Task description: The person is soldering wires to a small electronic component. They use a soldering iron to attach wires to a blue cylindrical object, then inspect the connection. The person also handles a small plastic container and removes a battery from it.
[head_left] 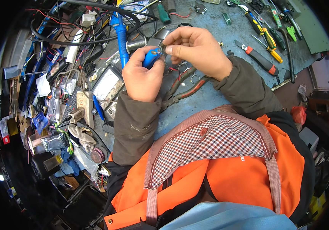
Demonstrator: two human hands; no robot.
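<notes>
My left hand [142,78] grips a small blue cylinder [150,58], tilted, with a small metal piece at its upper end. My right hand [195,51] is beside that end, thumb and index finger closed over it; what they pinch, if anything, is too small to make out. Beneath and right of my hands lie red-and-dark handled pliers [184,91]. Behind my left hand lies a blue tool with a long barrel [120,38], near a metal cylinder [134,45].
The left of the bench [191,103] is crowded with cables [95,7], a power strip [83,111] and assorted clutter [57,107]. On the right lie a utility knife [257,57] and several screwdrivers [270,40]. Several tools lie along the back edge.
</notes>
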